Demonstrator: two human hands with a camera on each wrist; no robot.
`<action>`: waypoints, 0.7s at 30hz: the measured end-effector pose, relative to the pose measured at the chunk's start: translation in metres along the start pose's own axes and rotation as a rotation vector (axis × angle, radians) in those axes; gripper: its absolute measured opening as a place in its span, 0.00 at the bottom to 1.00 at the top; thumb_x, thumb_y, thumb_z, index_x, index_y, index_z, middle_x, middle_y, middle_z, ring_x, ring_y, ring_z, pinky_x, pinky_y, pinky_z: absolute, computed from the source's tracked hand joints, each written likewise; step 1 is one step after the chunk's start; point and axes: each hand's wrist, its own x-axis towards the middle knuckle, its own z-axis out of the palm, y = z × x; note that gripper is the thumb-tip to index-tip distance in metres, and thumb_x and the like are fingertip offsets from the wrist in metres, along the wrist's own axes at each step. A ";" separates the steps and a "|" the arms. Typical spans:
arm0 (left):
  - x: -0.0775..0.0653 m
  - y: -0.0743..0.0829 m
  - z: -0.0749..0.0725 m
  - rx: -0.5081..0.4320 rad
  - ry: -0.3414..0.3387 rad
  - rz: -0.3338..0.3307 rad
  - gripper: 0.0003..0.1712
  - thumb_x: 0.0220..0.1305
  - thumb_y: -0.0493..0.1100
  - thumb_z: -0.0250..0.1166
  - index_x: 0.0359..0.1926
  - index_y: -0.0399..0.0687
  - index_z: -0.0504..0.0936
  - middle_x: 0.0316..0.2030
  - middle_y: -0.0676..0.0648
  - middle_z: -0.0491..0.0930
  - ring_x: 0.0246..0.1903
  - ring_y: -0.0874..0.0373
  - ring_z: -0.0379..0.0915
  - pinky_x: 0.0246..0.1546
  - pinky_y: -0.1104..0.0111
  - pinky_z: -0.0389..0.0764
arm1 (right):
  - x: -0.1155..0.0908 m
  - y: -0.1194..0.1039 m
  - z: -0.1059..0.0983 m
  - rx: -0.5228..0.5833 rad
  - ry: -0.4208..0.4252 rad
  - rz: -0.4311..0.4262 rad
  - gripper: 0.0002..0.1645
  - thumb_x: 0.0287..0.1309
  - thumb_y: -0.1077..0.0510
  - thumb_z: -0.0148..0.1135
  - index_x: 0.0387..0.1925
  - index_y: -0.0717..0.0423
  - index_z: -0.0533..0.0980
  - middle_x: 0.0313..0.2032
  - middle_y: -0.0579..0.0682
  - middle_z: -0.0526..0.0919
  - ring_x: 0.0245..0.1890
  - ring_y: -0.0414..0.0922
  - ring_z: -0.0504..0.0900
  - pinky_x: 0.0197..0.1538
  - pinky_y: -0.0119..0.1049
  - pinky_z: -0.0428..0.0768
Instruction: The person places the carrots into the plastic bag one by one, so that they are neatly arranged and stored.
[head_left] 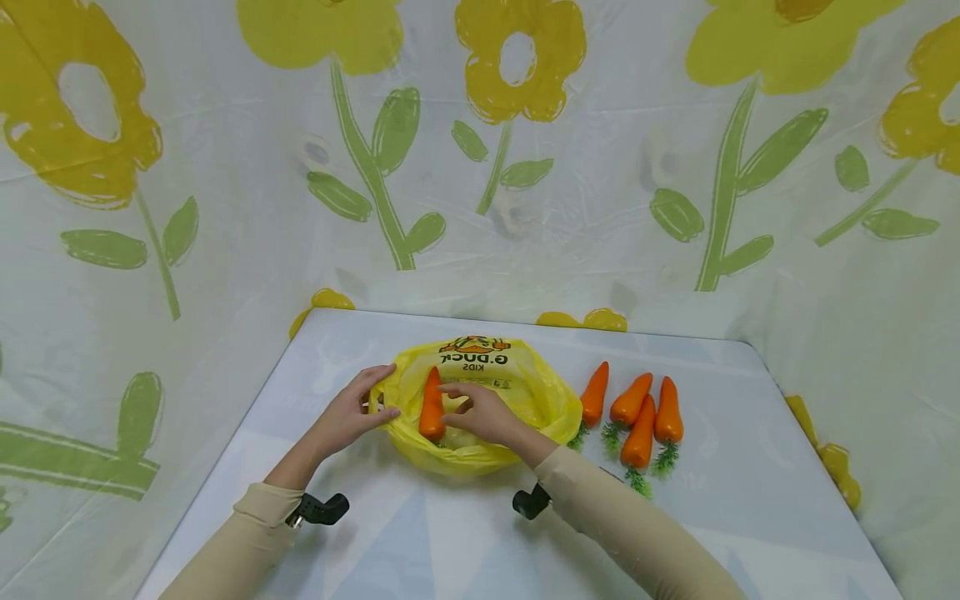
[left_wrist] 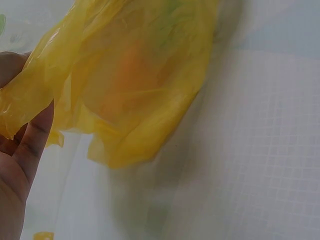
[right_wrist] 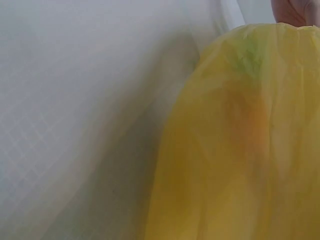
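Observation:
A yellow plastic bag (head_left: 525, 358) with printed lettering lies with its mouth spread wide on the table. Inside it, one orange carrot (head_left: 432, 407) points tip-up near the left side; its orange and green show blurred through the bag wall (left_wrist: 175, 100) in the left wrist view. My left hand (head_left: 352, 412) holds the bag's left rim between thumb and fingers. Over the bag's opening, my right hand (head_left: 483, 414) has its thumb and fingers apart, fingertips close to the carrot's right side. In the right wrist view, the bag (right_wrist: 210, 175) hides most of what it contains.
Right of the bag lie several more carrots (head_left: 640, 433) with green leafy tops, one (head_left: 596, 396) close to the bag's edge. The pale table (head_left: 420, 542) meets a flower-printed curtain (head_left: 570, 250) at its back and sides.

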 end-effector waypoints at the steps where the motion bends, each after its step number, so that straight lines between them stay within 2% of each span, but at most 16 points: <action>1: 0.000 0.000 0.000 -0.001 0.000 -0.002 0.44 0.65 0.45 0.71 0.77 0.40 0.62 0.72 0.37 0.61 0.66 0.39 0.65 0.61 0.48 0.76 | -0.001 0.001 -0.001 0.003 0.002 -0.005 0.32 0.64 0.52 0.70 0.68 0.48 0.75 0.60 0.55 0.80 0.46 0.45 0.81 0.46 0.36 0.83; 11: 0.000 -0.001 0.001 0.026 0.011 0.022 0.43 0.67 0.45 0.70 0.76 0.38 0.62 0.71 0.35 0.61 0.64 0.38 0.66 0.60 0.50 0.78 | -0.007 -0.003 -0.016 -0.002 0.002 -0.062 0.30 0.66 0.56 0.68 0.68 0.52 0.75 0.62 0.60 0.78 0.46 0.47 0.82 0.42 0.35 0.83; 21: 0.000 -0.001 0.001 -0.007 0.002 -0.008 0.44 0.66 0.44 0.71 0.77 0.40 0.61 0.73 0.36 0.60 0.67 0.38 0.65 0.61 0.48 0.76 | -0.009 -0.004 -0.025 -0.028 -0.004 -0.114 0.28 0.67 0.57 0.67 0.68 0.52 0.75 0.63 0.58 0.78 0.47 0.48 0.83 0.44 0.35 0.84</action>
